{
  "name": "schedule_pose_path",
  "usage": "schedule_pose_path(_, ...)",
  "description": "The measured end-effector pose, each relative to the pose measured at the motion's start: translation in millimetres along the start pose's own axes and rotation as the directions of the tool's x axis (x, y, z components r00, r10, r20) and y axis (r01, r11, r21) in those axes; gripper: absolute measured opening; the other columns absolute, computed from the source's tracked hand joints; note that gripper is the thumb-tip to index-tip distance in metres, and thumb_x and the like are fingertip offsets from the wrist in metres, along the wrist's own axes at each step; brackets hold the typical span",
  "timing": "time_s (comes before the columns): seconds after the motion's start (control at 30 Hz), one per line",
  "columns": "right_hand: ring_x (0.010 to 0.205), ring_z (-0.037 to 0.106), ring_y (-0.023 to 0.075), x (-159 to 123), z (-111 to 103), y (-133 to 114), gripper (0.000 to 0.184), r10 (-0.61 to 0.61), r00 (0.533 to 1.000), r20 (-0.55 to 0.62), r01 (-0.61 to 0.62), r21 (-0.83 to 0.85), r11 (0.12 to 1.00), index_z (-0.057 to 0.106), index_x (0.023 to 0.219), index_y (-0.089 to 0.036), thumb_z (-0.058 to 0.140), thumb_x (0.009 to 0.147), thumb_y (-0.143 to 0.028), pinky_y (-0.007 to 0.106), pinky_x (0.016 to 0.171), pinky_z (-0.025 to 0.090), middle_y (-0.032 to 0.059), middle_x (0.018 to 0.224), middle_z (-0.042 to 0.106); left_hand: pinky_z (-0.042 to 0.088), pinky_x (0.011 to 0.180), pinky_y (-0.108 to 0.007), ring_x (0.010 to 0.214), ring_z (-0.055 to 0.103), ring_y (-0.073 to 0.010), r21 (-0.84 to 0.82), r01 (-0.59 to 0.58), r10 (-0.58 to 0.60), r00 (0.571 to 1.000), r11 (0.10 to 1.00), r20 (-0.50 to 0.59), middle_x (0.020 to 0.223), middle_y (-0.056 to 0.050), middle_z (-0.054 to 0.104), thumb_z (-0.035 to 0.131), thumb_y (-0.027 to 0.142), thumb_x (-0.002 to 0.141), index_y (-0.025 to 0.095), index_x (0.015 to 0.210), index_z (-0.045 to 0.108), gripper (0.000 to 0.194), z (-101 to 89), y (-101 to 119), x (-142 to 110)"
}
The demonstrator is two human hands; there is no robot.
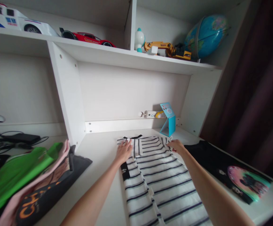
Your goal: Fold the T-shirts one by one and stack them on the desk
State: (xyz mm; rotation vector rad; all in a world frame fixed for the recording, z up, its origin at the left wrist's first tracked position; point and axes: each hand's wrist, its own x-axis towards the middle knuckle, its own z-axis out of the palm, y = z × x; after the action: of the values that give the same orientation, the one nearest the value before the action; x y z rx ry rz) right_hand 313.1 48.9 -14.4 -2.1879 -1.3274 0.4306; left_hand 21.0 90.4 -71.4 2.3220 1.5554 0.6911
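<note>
Left hand: how does it stand?

Open and flat, fingers spread, pressing on the striped shirt close to its collar. The shirt lies on the white desk, collar far, hem running near and out of view.

What lies left of that hand?

A heap of clothes: a green top, a pink top and a dark grey tee with orange letters. Farther left and far back sit black cables.

Is the flat palm a good way to work?

It seems so. Spread fingers share the pressure, so the cloth should stay put without bunching, and the stripes give a ready check for straightness.

And the right hand?

Narrow, fingers drawn together at the shirt's far right edge. Whether they actually pinch the cloth cannot be told from this view. A light hold on the edge alone would seem best, leaving the stripes unpulled.

What is beyond it?

A blue card stand stands far back by the shelf wall. To the right, just beside the shirt, lies a black tee with a round pink-and-green print.
</note>
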Motion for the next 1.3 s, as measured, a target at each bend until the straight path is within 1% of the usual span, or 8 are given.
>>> schedule_pose_path(0.2, 0.093, 0.054, 0.0181, -31, 13, -64, 0.024, -0.311, 0.950, -0.002, 0.304, -0.212, 0.929, 0.054, 0.104, -0.015, 0.050, 0.085, -0.030, 0.036, 0.079, 0.045, 0.0058, 0.107, 0.054, 0.039, 0.086, -0.031, 0.099, 0.057, -0.0195, -0.338, 0.059, -0.112, 0.984, 0.939, -0.140, 0.103, -0.004, 0.064, 0.019, 0.043, 0.090, 0.024, 0.139, 0.021, 0.052, -7.2, -6, -1)
schedule_pose_path(0.43, 0.094, 0.055, 0.0235, -100, 79, -120, 0.030, -0.500, 0.852, 0.156, 0.523, -0.302, 0.797, 0.050, 0.107, -0.018, 0.047, 0.077, -0.018, 0.032, 0.073, 0.041, 0.0118, 0.111, 0.051, 0.040, 0.086, -0.031, 0.098, 0.057, -0.0186, -0.484, 0.101, -0.209, 0.962, 0.869, -0.173, 0.102, -0.004, 0.064, 0.027, 0.043, 0.089, 0.024, 0.137, 0.026, 0.052, -8.7, -10, -1)
schedule_pose_path(0.67, 0.105, 0.049, 0.0245, -143, 22, -64, 0.044, -0.554, 0.776, 0.300, 0.627, -0.280, 0.727, 0.047, 0.116, -0.014, 0.049, 0.077, -0.035, 0.033, 0.086, 0.036, 0.0134, 0.112, 0.053, 0.036, 0.095, -0.028, 0.110, 0.051, -0.0172, -0.427, -0.064, -0.033, 0.976, 0.902, -0.217, 0.121, -0.006, 0.055, 0.039, 0.032, 0.085, 0.020, 0.115, 0.056, 0.037, -4.0, -15, 4)
schedule_pose_path(0.87, 0.088, 0.055, 0.0231, -190, -37, 12, 0.026, -0.396, 0.820, 0.413, 0.539, -0.329, 0.775, 0.054, 0.097, -0.017, 0.047, 0.072, -0.023, 0.034, 0.077, 0.039, 0.0074, 0.091, 0.060, 0.033, 0.097, -0.027, 0.118, 0.043, -0.0176, -0.200, -0.018, -0.019, 0.983, 0.980, -0.183, 0.127, -0.004, 0.049, 0.038, 0.031, 0.085, 0.020, 0.106, 0.062, 0.034, -0.8, -11, 6)
schedule_pose_path(0.97, 0.090, 0.056, 0.0198, -220, -38, 18, 0.027, -0.403, 0.848, 0.345, 0.506, -0.296, 0.810, 0.054, 0.096, -0.017, 0.040, 0.074, -0.014, 0.030, 0.080, 0.039, 0.0072, 0.092, 0.059, 0.032, 0.097, -0.025, 0.118, 0.044, -0.0165, -0.155, -0.005, -0.021, 0.986, 0.988, -0.167, 0.130, -0.002, 0.047, 0.040, 0.032, 0.084, 0.023, 0.106, 0.062, 0.032, 0.1, -11, 5)
schedule_pose_path(1.07, 0.081, 0.059, 0.0160, -239, -43, 9, 0.031, -0.398, 0.759, 0.515, 0.522, -0.117, 0.845, 0.056, 0.102, -0.022, 0.047, 0.073, -0.018, 0.024, 0.072, 0.042, 0.0036, 0.091, 0.061, 0.029, 0.099, -0.027, 0.120, 0.041, -0.0179, -0.099, -0.007, -0.008, 0.989, 0.995, -0.147, 0.134, -0.004, 0.042, 0.043, 0.039, 0.083, 0.021, 0.110, 0.059, 0.036, 0.1, -10, 4)
schedule_pose_path(1.2, 0.073, 0.061, 0.0145, -213, -56, -8, 0.031, -0.461, 0.531, 0.711, 0.522, 0.154, 0.839, 0.058, 0.105, -0.023, 0.054, 0.076, -0.031, 0.019, 0.059, 0.043, 0.0012, 0.083, 0.065, 0.025, 0.102, -0.032, 0.125, 0.033, -0.0224, -0.024, -0.020, 0.017, 0.994, 1.000, -0.106, 0.138, -0.008, 0.035, 0.044, 0.056, 0.078, 0.021, 0.119, 0.053, 0.055, -1.3, -7, 0)
schedule_pose_path(1.3, 0.070, 0.062, 0.0127, -147, -47, -20, 0.023, -0.523, 0.619, 0.585, 0.541, 0.164, 0.825, 0.061, 0.097, -0.019, 0.045, 0.084, -0.030, 0.020, 0.064, 0.044, 0.0001, 0.075, 0.065, 0.022, 0.103, -0.035, 0.127, 0.029, -0.0245, 0.023, -0.042, 0.043, 0.997, 0.999, -0.067, 0.139, -0.008, 0.033, 0.045, 0.060, 0.075, 0.023, 0.122, 0.050, 0.060, -2.7, -4, -3)
